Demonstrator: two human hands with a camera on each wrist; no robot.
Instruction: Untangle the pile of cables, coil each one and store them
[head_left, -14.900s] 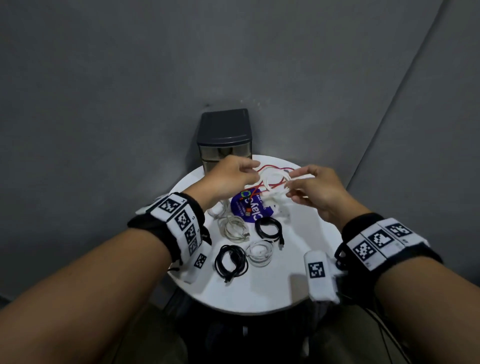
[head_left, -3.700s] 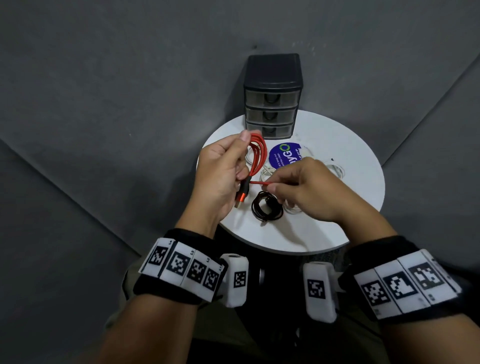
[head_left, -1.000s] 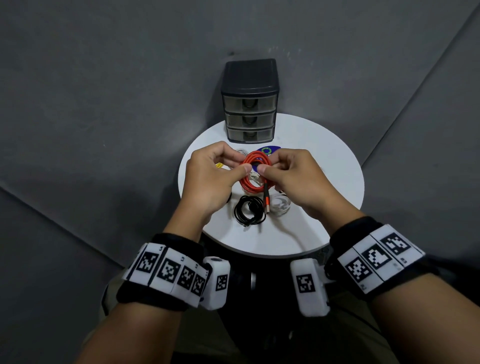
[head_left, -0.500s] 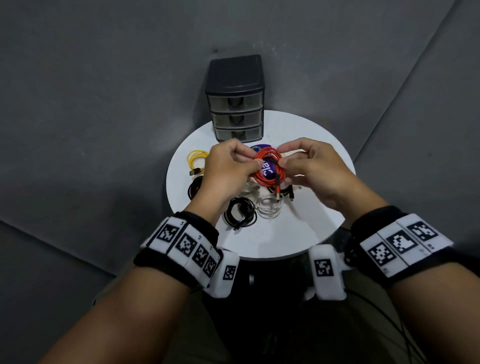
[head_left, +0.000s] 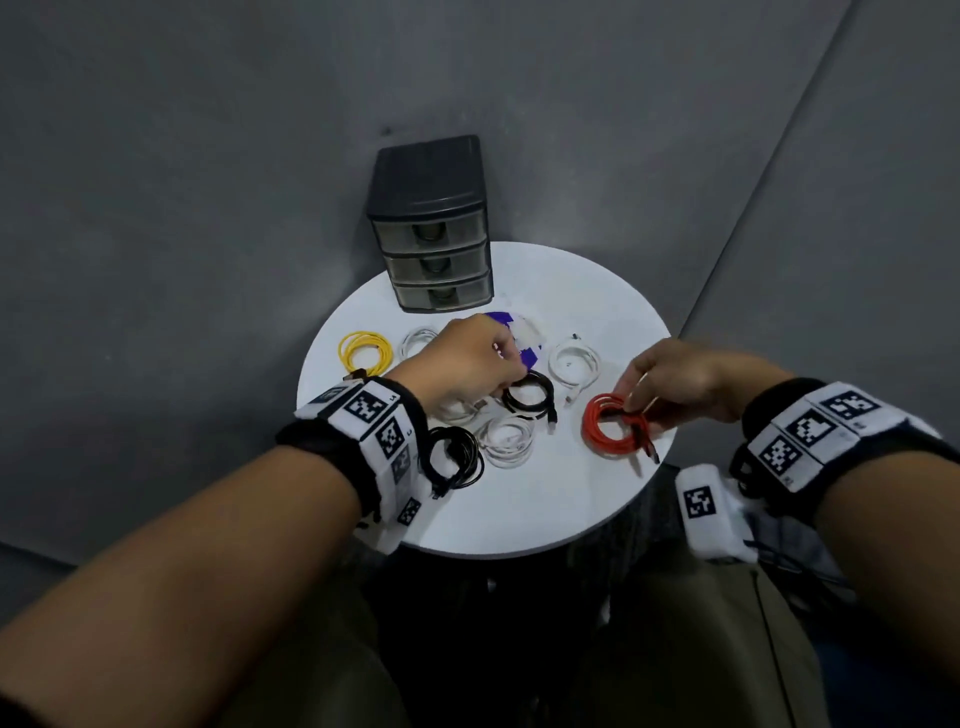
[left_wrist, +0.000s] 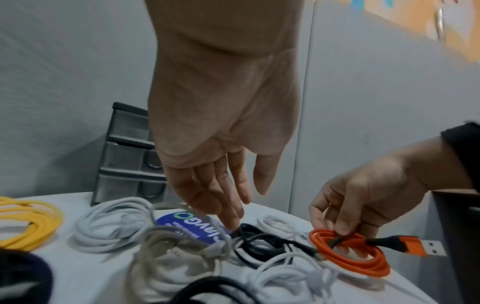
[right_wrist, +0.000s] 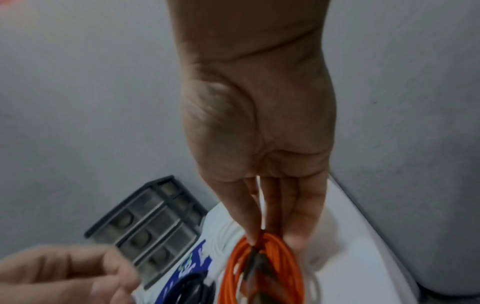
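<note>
Orange cable (head_left: 615, 428), coiled in a neat ring, lies at the right edge of the white table (head_left: 545, 509).
The right hand (head_left: 685, 382) pinches it; the left hand (head_left: 467, 364), fingers relaxed, touches a black cable (head_left: 530, 397) among white coils, before the drawer box (head_left: 431, 228).

Head view: high above the worktop (head_left: 545, 509), facing down. Wrist views: close over it, facing the drawer unit (left_wrist: 127, 156), shared by all.

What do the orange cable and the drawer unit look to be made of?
Orange cable: probably matte rubbery or silicone jacket, since its smooth coils bend softly; its USB plug tip looks metal. Drawer unit: likely moulded plastic, with a dark opaque frame and smoky translucent drawer fronts.
</note>
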